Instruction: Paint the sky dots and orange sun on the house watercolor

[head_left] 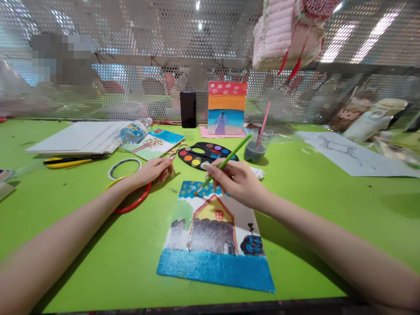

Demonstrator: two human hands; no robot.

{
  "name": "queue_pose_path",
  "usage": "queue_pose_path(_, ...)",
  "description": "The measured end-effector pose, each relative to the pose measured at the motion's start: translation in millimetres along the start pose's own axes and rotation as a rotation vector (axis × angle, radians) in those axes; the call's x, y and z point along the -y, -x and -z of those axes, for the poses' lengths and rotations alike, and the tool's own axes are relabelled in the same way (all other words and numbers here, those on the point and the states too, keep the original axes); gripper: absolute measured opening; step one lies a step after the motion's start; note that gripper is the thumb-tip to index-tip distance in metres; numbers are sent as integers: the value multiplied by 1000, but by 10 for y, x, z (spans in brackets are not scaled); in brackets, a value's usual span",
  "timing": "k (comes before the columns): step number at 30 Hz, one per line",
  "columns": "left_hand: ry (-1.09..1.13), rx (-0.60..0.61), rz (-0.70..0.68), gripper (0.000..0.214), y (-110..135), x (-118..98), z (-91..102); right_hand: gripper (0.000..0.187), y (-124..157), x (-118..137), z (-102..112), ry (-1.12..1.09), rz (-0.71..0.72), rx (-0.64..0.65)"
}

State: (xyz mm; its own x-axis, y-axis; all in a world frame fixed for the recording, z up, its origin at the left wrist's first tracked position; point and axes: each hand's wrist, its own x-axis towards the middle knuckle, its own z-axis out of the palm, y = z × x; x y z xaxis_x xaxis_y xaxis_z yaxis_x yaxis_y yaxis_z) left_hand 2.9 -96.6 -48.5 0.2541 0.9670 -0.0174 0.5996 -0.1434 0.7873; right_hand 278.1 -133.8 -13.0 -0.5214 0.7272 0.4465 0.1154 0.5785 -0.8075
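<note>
A slim green paintbrush [226,161] is pinched in my right hand [241,181]. Its tip touches or hovers just over the blue, yellow-dotted sky at the top of a painting [210,236]. This painting shows a yellow-gabled house with red edges, a dark grey front and a blue band below. My left hand [155,169] rests on the table to the left of the painting, fingers loosely bent, apparently holding nothing. Beyond both hands lies a black paint palette [210,154] with round wells of colour. A white scrap [258,173] sits partly behind my right hand.
Tape rolls [133,205] lie under my left forearm. Around them are yellow-and-black scissors [70,162], white boards [75,138], a plastic bottle [134,130] and another painting [157,143]. Farther back stand a phone [188,109], a sunset painting [226,107] and a murky water cup [257,148]. A drawing [351,151] lies right.
</note>
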Motion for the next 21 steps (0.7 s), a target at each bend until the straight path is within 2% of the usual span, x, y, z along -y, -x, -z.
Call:
queue_pose_path(2,13,1,7,51,-2,-5,-6,27,-13,22,20,-14,38,-21)
queue_pose_path(5,29,5,15,49,-2,-12,-10,28,-54,111,136,-73,89,-187)
queue_pose_path(8,17,2,24,48,6,-31,-7,36,-108,223,335,41,66,-289)
queue_pose_path(11,0,-15,36,47,12,-55,-2,41,-148,280,514,196,33,-276)
queue_pose_path(14,-4,-15,55,48,5,-56,1,39,-163,266,591,390,30,-221)
queue_pose_path(17,-9,-7,60,48,-12,-37,7,39,-164,220,573,539,38,-135)
queue_pose_path(21,-17,-3,61,48,-24,-21,17,42,-168,160,501,573,21,-82)
